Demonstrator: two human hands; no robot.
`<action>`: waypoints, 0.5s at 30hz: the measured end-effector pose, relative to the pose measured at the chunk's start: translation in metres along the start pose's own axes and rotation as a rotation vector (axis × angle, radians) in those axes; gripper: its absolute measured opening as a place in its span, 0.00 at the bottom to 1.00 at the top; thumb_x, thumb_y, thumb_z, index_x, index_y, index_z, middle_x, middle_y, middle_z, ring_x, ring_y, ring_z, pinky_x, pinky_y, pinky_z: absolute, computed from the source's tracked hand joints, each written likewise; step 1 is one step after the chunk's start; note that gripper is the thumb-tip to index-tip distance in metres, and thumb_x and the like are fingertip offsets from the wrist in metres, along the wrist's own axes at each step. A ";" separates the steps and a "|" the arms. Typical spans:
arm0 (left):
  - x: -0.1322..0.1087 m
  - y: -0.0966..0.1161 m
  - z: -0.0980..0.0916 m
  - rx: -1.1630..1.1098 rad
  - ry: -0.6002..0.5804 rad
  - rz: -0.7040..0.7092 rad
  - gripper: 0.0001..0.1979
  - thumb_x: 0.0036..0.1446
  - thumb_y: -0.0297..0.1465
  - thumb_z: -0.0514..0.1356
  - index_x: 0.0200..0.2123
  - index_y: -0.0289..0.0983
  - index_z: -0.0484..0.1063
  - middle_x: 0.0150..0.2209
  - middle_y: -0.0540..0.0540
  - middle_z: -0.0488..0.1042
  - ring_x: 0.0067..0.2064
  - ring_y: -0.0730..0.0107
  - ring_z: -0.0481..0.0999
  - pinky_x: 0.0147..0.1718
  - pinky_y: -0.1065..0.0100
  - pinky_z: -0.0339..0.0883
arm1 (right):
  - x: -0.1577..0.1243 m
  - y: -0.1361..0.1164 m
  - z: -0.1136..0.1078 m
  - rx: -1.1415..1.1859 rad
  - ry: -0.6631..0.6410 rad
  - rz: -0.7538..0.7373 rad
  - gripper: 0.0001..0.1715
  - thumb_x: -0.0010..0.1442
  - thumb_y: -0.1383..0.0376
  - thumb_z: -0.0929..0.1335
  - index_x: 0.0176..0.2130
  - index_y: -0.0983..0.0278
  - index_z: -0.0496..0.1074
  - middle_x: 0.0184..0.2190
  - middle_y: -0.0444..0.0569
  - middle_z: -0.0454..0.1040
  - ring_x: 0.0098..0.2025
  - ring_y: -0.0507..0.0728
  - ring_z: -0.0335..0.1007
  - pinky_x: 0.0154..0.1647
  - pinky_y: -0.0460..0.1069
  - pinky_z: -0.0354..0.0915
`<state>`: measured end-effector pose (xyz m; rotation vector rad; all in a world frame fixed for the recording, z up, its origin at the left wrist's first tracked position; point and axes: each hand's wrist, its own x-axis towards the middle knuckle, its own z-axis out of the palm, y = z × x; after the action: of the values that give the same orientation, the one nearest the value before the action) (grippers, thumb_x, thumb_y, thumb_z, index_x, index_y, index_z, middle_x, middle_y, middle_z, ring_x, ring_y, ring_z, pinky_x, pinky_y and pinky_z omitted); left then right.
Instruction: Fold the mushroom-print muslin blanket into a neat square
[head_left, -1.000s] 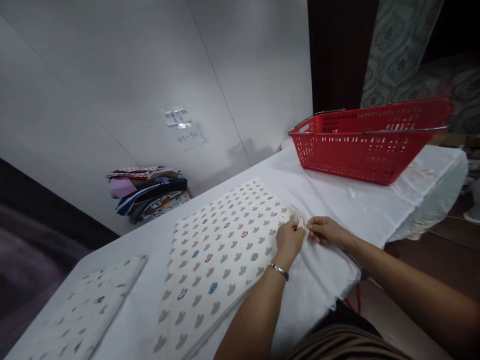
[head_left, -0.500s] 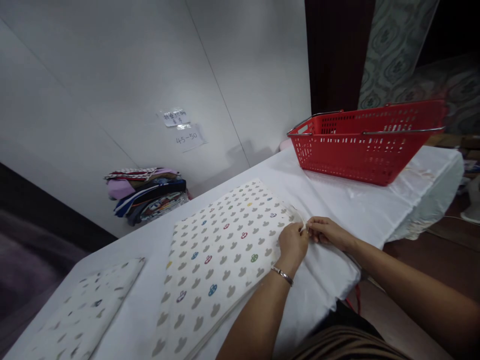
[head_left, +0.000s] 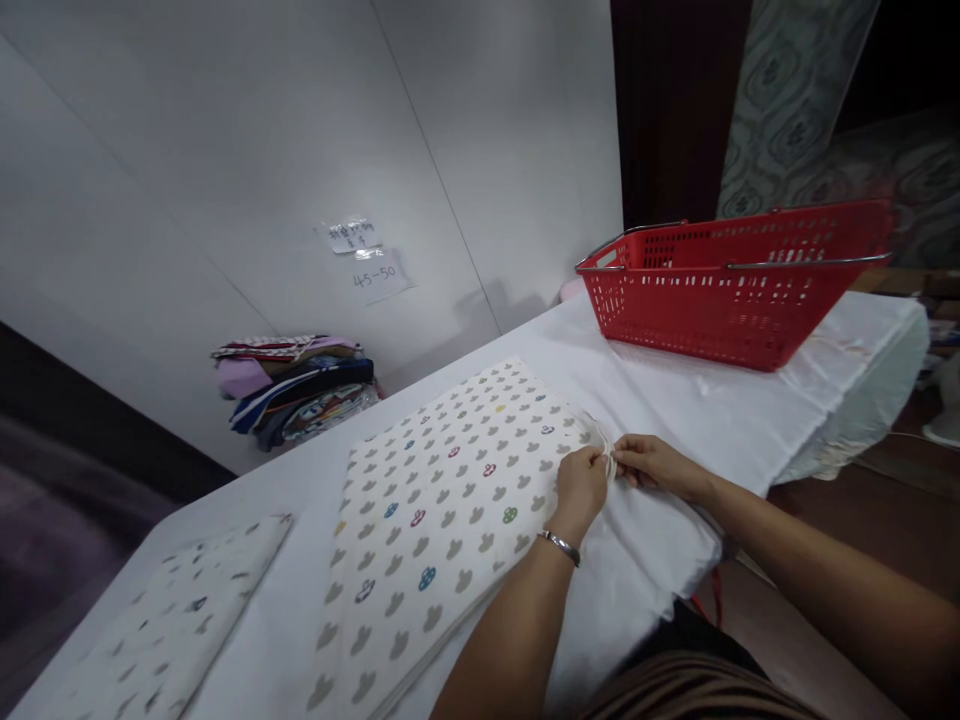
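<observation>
A folded white cloth [head_left: 450, 500] printed with grey bunny-like shapes and a few coloured ones lies flat across the middle of the table. My left hand [head_left: 581, 487], with a silver bracelet at the wrist, is closed on the cloth's right edge near its corner. Just beside it, my right hand [head_left: 649, 465] pinches the same edge, its fingertips almost meeting those of the left. Several pale fabric layers show between the two hands. What exactly lies under the fingertips is hidden.
A red plastic basket [head_left: 697, 310] with metal handles stands at the back right of the white-covered table [head_left: 660, 400]. Another folded printed cloth [head_left: 172, 620] lies at the front left. Folded clothes [head_left: 300, 390] are stacked by the wall, below paper signs [head_left: 375, 275].
My left hand has shifted slightly left along the cloth, and more of the layered edge shows between my hands. The right hand stays nearly in place.
</observation>
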<state>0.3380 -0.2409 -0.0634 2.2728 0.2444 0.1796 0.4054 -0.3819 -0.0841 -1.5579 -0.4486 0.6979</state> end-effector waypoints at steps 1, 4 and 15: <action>0.000 -0.001 0.000 -0.002 -0.001 0.002 0.11 0.56 0.30 0.54 0.32 0.38 0.78 0.33 0.47 0.79 0.35 0.67 0.74 0.37 0.69 0.64 | 0.000 0.000 0.000 -0.003 0.003 -0.002 0.24 0.48 0.47 0.70 0.30 0.65 0.67 0.23 0.42 0.69 0.18 0.45 0.56 0.16 0.44 0.46; 0.000 -0.002 0.001 -0.010 0.000 0.006 0.11 0.56 0.30 0.54 0.32 0.38 0.78 0.33 0.47 0.79 0.35 0.67 0.74 0.37 0.69 0.64 | -0.001 -0.002 0.001 0.000 -0.004 -0.003 0.24 0.47 0.47 0.70 0.30 0.65 0.66 0.25 0.43 0.69 0.18 0.45 0.57 0.16 0.44 0.46; -0.009 0.014 -0.002 0.319 0.056 0.116 0.13 0.61 0.31 0.50 0.34 0.38 0.75 0.36 0.44 0.77 0.38 0.65 0.74 0.39 0.67 0.63 | -0.002 0.002 -0.003 0.181 -0.028 0.014 0.21 0.47 0.52 0.72 0.32 0.64 0.66 0.24 0.41 0.68 0.19 0.45 0.58 0.16 0.43 0.43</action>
<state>0.3306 -0.2512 -0.0519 2.6041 0.1797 0.2816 0.4052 -0.3857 -0.0857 -1.3838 -0.3846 0.7506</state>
